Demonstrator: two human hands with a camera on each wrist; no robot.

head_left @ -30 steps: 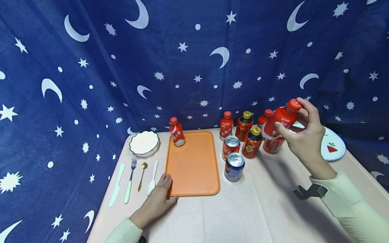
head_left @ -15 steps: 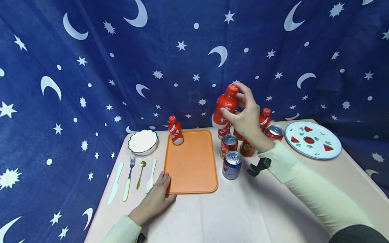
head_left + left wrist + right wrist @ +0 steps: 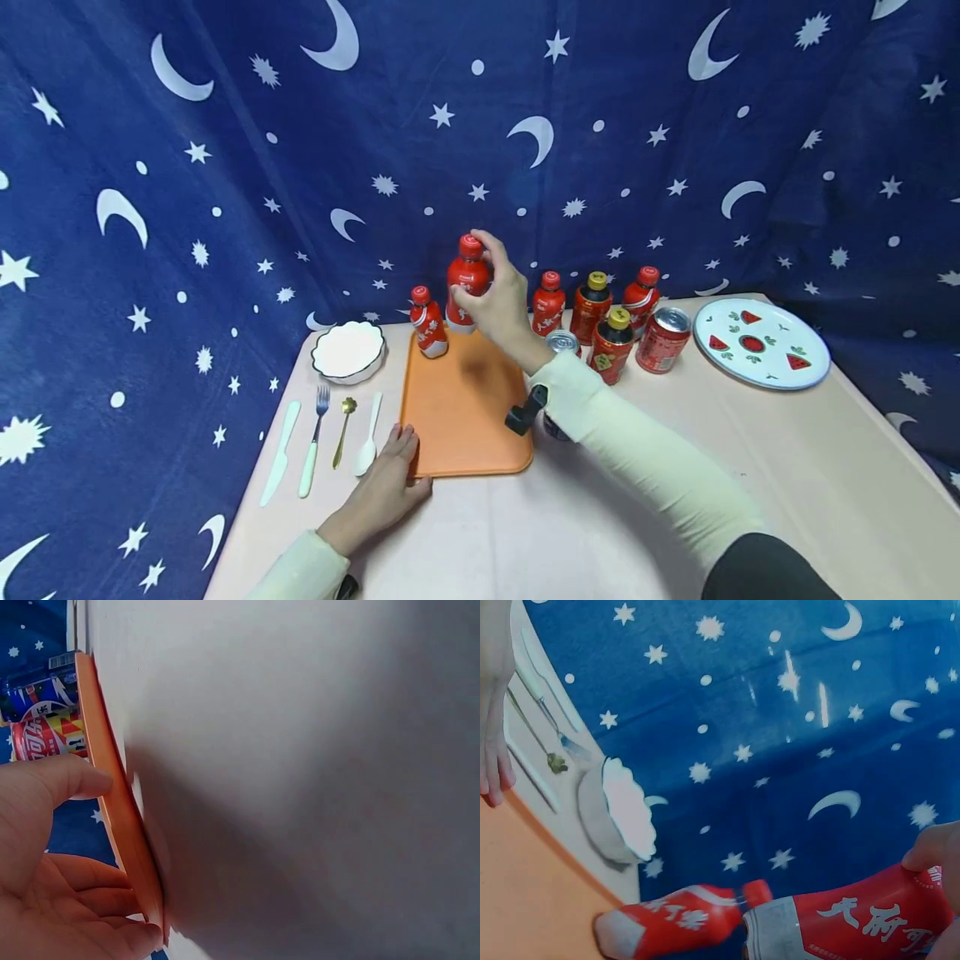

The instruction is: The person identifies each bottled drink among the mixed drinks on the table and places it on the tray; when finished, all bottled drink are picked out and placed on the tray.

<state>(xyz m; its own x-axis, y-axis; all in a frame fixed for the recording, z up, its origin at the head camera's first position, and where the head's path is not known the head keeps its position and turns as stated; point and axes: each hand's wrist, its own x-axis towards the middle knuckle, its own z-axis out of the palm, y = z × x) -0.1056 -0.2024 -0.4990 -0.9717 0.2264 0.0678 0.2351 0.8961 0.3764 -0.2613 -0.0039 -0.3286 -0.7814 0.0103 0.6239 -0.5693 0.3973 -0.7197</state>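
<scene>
My right hand [image 3: 504,307] grips a red plastic cola bottle [image 3: 467,279] near its cap, holding it nearly upright over the far edge of the orange tray [image 3: 457,417]. To its left another red bottle [image 3: 428,327] stands on the tray's far left corner. The right wrist view shows the held bottle [image 3: 855,919] with white lettering and a white lower end, overlapping the standing bottle [image 3: 686,922]. My left hand [image 3: 384,492] rests at the tray's near left corner. In the left wrist view its thumb touches the tray's rim [image 3: 131,825] and its other fingers lie along the corner.
Right of the tray stand red bottles [image 3: 549,302], yellow-capped bottles [image 3: 611,346] and cans [image 3: 663,340], partly behind my right forearm. A watermelon-patterned plate [image 3: 761,375] lies farther right. Left are a scalloped bowl [image 3: 348,354], knife [image 3: 281,454], fork [image 3: 313,442], gold spoon [image 3: 342,433] and white spoon [image 3: 367,450].
My right hand has carried the red bottle leftward from beside the plate, past the other drinks, to the tray's far edge. The left hand has stayed at the tray's corner.
</scene>
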